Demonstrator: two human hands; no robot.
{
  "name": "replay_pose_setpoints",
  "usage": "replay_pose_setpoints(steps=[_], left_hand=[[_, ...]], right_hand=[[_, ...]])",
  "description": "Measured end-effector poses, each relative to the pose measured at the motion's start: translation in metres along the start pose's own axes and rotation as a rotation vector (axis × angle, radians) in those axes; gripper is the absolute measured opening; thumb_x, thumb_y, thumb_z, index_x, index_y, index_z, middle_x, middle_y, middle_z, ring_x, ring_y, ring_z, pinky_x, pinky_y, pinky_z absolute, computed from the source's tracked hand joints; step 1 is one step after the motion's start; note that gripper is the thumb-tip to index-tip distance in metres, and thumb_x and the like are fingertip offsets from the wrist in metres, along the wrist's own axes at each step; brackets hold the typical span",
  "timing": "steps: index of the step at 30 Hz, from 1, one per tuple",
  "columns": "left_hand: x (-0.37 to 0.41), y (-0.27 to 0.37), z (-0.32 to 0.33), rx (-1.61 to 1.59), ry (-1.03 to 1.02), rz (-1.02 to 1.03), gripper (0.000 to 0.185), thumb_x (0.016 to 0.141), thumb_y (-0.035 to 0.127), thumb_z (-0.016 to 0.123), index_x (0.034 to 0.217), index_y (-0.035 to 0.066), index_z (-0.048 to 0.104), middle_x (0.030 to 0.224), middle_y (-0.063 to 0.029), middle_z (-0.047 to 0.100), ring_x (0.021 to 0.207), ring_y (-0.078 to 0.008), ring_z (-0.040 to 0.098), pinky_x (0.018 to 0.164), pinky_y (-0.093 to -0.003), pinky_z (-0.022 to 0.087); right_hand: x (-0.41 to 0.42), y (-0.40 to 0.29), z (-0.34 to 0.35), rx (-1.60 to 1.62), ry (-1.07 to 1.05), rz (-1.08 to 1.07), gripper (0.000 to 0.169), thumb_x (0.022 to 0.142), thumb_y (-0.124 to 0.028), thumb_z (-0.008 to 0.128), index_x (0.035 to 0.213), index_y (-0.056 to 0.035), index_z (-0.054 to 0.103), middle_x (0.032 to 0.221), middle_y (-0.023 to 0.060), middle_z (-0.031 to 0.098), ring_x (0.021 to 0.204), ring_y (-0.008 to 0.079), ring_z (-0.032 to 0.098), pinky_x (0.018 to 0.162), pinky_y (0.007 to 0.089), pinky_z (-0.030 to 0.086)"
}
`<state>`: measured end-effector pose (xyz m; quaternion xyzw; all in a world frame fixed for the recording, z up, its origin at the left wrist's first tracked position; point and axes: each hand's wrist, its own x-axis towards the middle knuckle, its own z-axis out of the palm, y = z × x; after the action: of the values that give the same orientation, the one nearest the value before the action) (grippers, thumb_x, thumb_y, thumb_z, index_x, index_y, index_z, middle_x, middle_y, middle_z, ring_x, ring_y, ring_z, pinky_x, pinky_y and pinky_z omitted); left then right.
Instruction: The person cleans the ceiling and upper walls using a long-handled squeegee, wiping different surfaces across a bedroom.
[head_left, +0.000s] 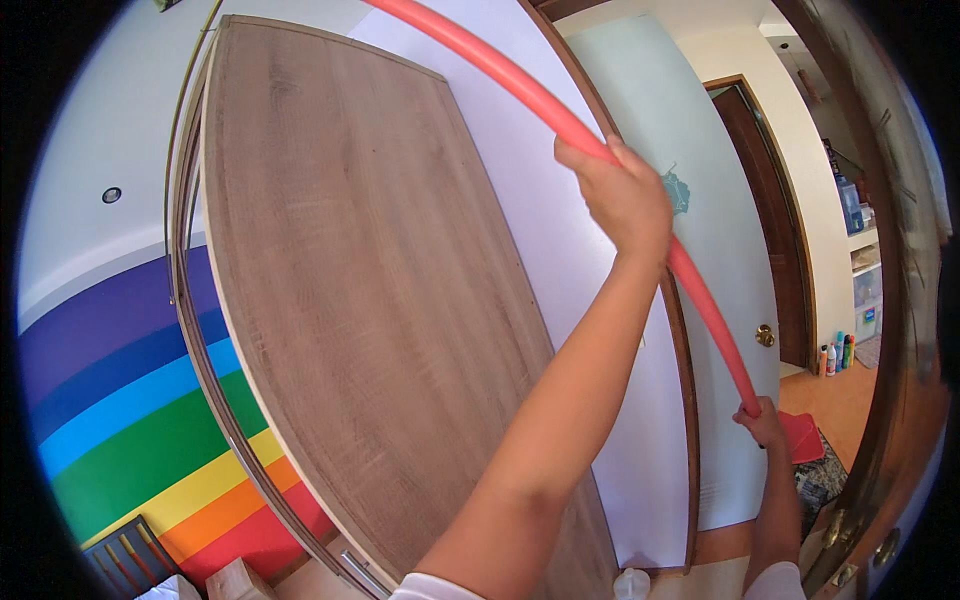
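A long, smooth red pole (495, 69) slants down from the top edge to the lower right; its upper end is out of view, and it looks bowed through the lens. My left hand (626, 199) is wrapped around its middle stretch, raised in front of a white wall and a pale door. Lower down, my right hand (765, 424) grips the pole near its bottom end. To the left of my left arm stands a tall wood-grain wardrobe (360, 247), its side panel facing me. The pole passes in front of the wardrobe's upper right and the wall.
The pale door (720, 300) has a brass knob (764, 335). A red plastic object (802, 439) lies beyond my right hand, by a patterned mat (821, 469). Several spray cans and bottles (837, 355) stand near a doorway. A translucent plastic container (631, 583) sits below. Rainbow stripes (150, 420) cover the left wall.
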<state>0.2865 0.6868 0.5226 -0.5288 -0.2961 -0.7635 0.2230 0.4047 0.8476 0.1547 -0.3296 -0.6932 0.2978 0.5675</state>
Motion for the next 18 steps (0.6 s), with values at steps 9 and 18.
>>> replay_pose_setpoints(steps=[9, 18], left_hand=[[-0.027, -0.085, -0.010, 0.135, -0.003, -0.102, 0.042, 0.091, 0.012, 0.044, 0.125, -0.003, 0.024, 0.090, -0.0273, 0.056, 0.081, -0.0408, 0.057, 0.071, -0.0469, 0.044], [-0.051, -0.134, 0.016, 0.283, 0.035, -0.142, 0.039, 0.088, 0.010, 0.046, 0.119, -0.005, 0.028, 0.081, -0.0246, 0.057, 0.072, -0.0382, 0.059, 0.066, -0.0447, 0.046]], right_hand=[[0.001, 0.074, 0.062, 0.039, -0.154, 0.107, 0.015, 0.068, -0.006, 0.068, 0.062, -0.0032, 0.054, 0.055, -0.0008, 0.047, 0.053, 0.0110, 0.045, 0.051, 0.0291, 0.039], [-0.026, 0.087, 0.033, 0.044, -0.252, 0.215, 0.022, 0.067, -0.009, 0.070, 0.063, -0.0009, 0.050, 0.056, -0.0011, 0.044, 0.056, 0.0109, 0.043, 0.053, 0.0312, 0.039]])
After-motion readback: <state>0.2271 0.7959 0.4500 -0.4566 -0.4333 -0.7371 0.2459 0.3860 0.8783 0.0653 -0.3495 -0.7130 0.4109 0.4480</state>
